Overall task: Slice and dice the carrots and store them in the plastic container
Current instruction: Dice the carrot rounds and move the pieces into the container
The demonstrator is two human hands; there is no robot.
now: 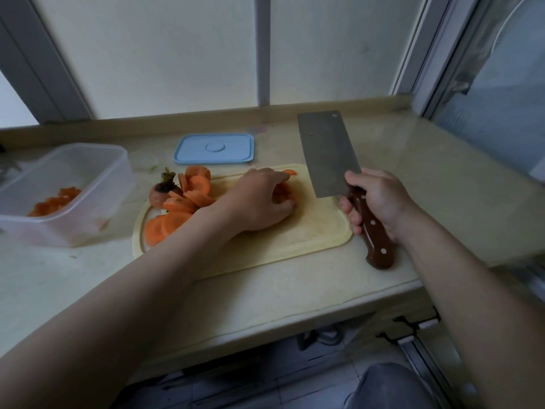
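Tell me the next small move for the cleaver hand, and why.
Probably lower the cleaver onto the carrot slices that the left hand holds mid-board, and start dicing. The right hand grips it raised just right of them, and the cutting board is bare between blade and fingers.

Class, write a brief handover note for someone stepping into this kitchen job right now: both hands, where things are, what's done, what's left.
Left hand curls over some of the carrot slices on the cutting board.
Right hand grips the cleaver, blade raised.
Plastic container sits left of the board, and the blue lid lies behind the board.
Done: the carrot is sliced, and some diced pieces are in the container.
Left: dice the remaining slices and move them into the container.
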